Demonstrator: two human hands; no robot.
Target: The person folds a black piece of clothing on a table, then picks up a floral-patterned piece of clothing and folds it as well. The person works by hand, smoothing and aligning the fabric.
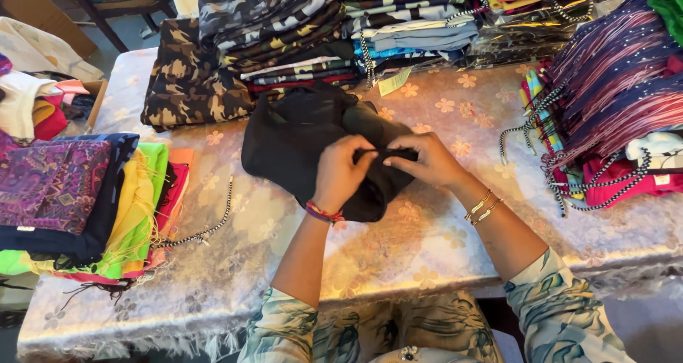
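On the far left of the table point(441, 242), a heap of folded cloths point(78, 199) lies spread out: a purple patterned piece on top, then dark blue, bright green, yellow and pink layers fanning toward the middle, their fringes trailing over the shiny flowered cover. A black-and-white twisted cord point(206, 229) runs out from under that heap, just beside it. Behind, near the table's back edge, sits a stack of camouflage garments point(192, 78), with more folded striped and camouflage pieces point(341, 28) piled beside it.

In the middle lies the black garment point(299, 135), bunched and partly folded, directly in front of the person. The left hand point(340, 172), with a red and purple band at the wrist, is closed on a fold of the black cloth near its front edge. The right hand point(425, 160), with gold bangles on the wrist, pinches the same fold from the other side, the two sets of fingers nearly touching.

To the right, a pile of maroon and purple striped cloths point(612, 85) rests with more black-and-white cords point(541, 132) hanging off it.
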